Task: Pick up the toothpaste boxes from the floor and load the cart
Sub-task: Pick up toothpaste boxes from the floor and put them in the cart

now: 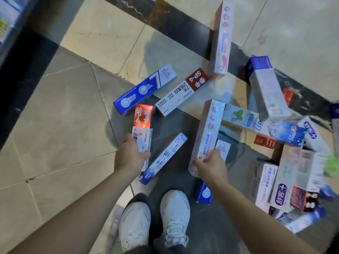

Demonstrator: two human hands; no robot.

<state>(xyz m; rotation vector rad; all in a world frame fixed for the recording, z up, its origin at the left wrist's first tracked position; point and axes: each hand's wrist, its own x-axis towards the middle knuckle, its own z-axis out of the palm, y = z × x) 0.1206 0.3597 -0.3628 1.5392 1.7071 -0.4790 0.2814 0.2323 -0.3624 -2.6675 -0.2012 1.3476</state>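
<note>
While both arms reach down over the tiled floor (60, 110), the left hand (130, 156) grips the near end of a red-and-white box (143, 123), its fingers curled round it, at about 7 o'clock from the picture's middle. The right hand (211, 165) holds the near end of a pink box (208, 133), thumb on top, at about 5 o'clock. Between the two hands lies a slim white box (165, 158) on the floor, just beside the left hand. At 12 o'clock from the hands lie a blue box (145, 89) and a white box with red end (183, 91), touching at their ends. More boxes make a loose pile (286, 143) at 3 o'clock, some lying over others. White shoes (154, 219) stand at 6 o'clock. No cart is visible; all containers are closed, so their contents are hidden.
</note>
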